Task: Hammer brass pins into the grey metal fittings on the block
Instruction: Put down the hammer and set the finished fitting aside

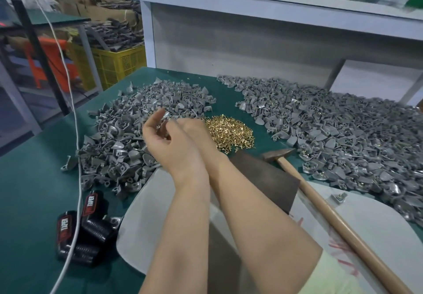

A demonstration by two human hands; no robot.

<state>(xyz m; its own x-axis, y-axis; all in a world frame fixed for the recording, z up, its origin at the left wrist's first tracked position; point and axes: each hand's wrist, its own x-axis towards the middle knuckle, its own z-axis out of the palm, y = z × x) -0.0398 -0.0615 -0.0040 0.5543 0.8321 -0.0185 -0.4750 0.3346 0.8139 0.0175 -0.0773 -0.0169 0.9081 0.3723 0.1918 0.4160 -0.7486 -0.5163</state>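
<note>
Grey fitting (164, 115) in left hand (166, 144) | right hand (195, 128) alongside | hammer (332, 217) beside block (263, 177)

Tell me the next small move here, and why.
Probably carry the grey fitting that the left hand seems to pinch over to the dark block and set it there. The block's top shows no fitting, the hammer lies ungripped beside it, and the brass pins wait close by.

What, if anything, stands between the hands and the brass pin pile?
Nothing visible does. The right hand sits directly beside the brass pin pile, at its left edge. The left hand is farther left, overlapping the right hand.
</note>
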